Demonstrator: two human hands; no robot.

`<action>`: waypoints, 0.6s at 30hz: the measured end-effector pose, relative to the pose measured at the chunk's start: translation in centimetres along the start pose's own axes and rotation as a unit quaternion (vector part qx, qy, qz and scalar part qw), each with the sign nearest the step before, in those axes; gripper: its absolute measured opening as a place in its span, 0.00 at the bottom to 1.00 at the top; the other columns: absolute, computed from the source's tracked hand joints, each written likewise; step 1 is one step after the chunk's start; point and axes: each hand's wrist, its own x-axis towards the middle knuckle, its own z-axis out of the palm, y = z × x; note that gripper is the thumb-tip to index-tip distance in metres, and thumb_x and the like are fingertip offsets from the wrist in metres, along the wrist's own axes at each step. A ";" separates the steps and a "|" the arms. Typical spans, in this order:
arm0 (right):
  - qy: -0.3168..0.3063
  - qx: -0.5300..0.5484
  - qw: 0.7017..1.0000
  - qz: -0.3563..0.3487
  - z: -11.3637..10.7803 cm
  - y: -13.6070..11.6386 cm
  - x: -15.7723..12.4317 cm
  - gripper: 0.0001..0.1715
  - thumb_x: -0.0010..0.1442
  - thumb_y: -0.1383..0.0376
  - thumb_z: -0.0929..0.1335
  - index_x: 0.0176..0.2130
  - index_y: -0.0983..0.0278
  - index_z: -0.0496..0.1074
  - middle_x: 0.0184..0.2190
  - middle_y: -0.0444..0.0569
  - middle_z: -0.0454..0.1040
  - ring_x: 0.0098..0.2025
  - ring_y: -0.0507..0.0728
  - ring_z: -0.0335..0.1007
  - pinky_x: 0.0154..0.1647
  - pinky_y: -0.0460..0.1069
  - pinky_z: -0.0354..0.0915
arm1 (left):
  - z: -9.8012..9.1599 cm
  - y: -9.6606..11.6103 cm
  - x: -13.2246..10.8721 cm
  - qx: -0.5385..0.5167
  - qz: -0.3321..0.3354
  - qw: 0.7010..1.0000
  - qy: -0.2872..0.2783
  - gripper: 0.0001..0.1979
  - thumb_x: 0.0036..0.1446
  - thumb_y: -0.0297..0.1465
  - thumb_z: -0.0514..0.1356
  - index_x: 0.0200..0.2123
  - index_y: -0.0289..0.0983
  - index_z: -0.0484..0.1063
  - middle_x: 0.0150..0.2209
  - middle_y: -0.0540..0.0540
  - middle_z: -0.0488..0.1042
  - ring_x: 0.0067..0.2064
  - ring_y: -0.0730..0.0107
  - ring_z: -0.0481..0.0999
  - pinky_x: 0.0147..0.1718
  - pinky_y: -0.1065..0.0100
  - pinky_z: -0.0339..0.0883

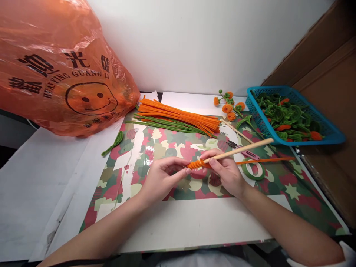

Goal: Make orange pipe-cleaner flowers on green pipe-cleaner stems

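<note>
An orange pipe cleaner (195,164) is coiled round one end of a wooden stick (244,148), which slants up to the right. The thumb and fingertips of my left hand (167,174) are closed on the coil's left end. My right hand (226,172) grips the stick beside the coil, and a straight orange length trails out to its right. Just past my right hand lie a roll of green tape (246,172) and pink-handled pliers (250,154). A bundle of orange pipe cleaners (178,115) rests behind my hands, with green pipe cleaners (172,125) along its front.
A blue basket (314,142) of green and orange fuzzy pieces stands at the right by a cardboard box (328,74). Orange pompom-like flowers (227,108) lie behind. A large orange plastic bag (63,74) fills the left. One green leaf shape (114,144) lies on the patterned mat (167,185).
</note>
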 end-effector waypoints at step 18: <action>0.000 -0.005 1.000 -0.004 0.4 -0.5 0.1 0.06 0.63 0.62 0.65 0.37 0.62 0.70 0.28 0.44 0.73 0.28 0.51 0.72 0.27 0.45 0.68 | 0.0 -0.6 0.3 -0.105 -0.108 0.989 0.006 0.11 0.45 0.33 0.70 0.33 0.35 0.78 0.34 0.44 0.82 0.36 0.63 0.82 0.36 0.67 0.77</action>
